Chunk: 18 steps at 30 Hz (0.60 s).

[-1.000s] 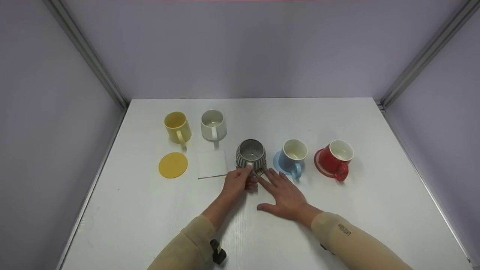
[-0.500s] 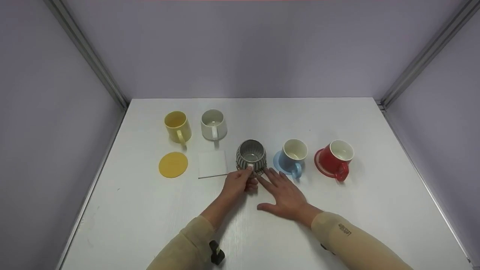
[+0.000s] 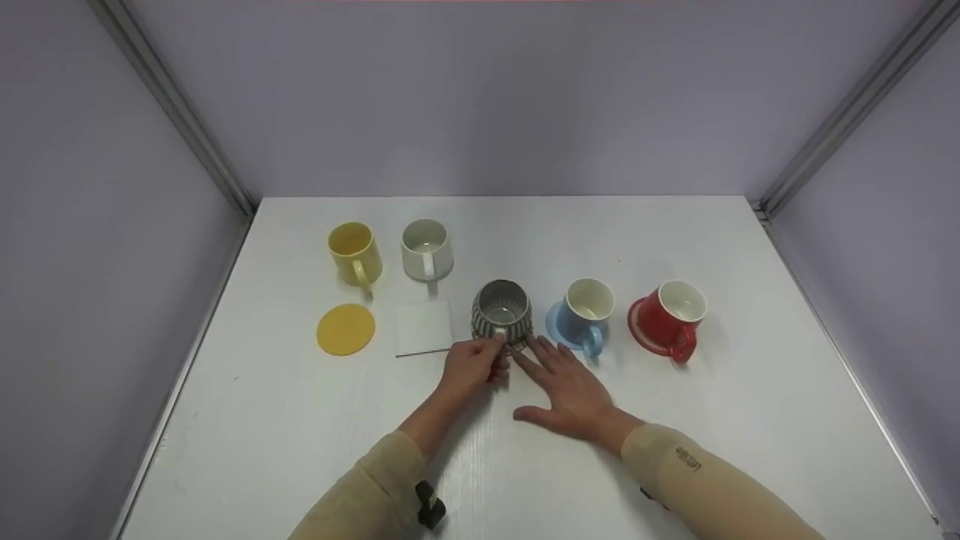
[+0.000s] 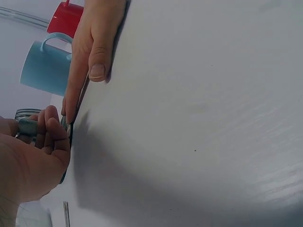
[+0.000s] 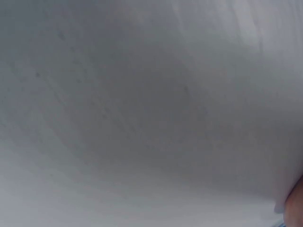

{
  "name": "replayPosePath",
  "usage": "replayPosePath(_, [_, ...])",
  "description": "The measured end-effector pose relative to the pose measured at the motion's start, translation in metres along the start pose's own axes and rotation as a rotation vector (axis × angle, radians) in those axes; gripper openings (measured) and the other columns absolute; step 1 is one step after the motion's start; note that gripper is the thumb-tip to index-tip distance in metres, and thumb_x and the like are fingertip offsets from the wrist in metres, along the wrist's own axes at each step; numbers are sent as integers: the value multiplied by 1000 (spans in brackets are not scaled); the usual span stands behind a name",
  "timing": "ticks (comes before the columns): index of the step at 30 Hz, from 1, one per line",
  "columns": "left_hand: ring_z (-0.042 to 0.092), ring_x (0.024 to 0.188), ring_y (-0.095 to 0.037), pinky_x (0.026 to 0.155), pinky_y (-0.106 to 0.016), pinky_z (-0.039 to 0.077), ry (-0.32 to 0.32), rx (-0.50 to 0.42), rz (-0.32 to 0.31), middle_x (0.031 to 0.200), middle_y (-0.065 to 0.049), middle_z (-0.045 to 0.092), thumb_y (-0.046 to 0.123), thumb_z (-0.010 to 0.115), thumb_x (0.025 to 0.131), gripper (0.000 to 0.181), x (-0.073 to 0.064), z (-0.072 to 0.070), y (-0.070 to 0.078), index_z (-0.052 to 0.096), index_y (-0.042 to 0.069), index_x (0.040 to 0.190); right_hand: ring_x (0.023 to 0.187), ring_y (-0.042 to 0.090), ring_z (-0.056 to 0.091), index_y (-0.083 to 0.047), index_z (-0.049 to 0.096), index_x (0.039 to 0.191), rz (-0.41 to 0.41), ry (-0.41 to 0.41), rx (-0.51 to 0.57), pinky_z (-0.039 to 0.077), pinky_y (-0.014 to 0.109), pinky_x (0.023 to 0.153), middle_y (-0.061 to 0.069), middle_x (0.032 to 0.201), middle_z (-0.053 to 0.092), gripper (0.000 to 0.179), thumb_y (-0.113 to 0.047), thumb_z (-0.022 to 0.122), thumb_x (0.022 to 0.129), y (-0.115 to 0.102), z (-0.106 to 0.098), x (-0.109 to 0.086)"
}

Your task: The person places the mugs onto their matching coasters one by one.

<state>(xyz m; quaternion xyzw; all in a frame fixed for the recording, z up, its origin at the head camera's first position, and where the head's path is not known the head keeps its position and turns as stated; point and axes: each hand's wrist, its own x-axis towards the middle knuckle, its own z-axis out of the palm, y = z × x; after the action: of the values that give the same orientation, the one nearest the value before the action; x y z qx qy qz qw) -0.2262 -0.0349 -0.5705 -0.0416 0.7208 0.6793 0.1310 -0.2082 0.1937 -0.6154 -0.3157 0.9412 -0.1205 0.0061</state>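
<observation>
A grey-and-white striped mug stands on a dark patterned coaster, its handle towards me. My left hand pinches the mug's handle between thumb and fingers, the other fingers curled below. Flat on the table lies my right hand, fingers spread, its fingertips at the coaster's near right edge. Just right of it, a light blue mug rests on a blue coaster. In the left wrist view, the right fingers reach the coaster beside the left hand. The right wrist view shows mostly blurred tabletop.
A red mug sits on a red coaster at the right. At the back left stand a yellow mug and a white mug. Before them lie a round yellow coaster and a square white coaster.
My left hand has shifted very slightly to the left while still at the mug's handle. The right hand and the mugs show no visible movement.
</observation>
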Motion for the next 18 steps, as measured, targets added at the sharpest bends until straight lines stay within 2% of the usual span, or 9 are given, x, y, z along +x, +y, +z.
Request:
replayPosePath(8, [72, 73, -16, 69, -32, 62, -13, 13, 1, 82, -11, 74, 34, 56, 112, 50, -3, -1, 4, 74, -9, 93, 163, 28, 14, -23, 29, 170, -12, -2, 6, 19, 51, 130, 9, 177, 16, 94, -78, 51, 97, 2, 2, 0])
replayPosePath(18, [71, 71, -16, 64, -27, 59, -16, -5, 7, 78, -9, 72, 32, 57, 112, 48, -5, 1, 2, 74, -10, 94, 163, 28, 15, -24, 27, 170, -11, 0, -1, 20, 51, 130, 9, 177, 17, 94, -79, 50, 97, 2, 1, 0])
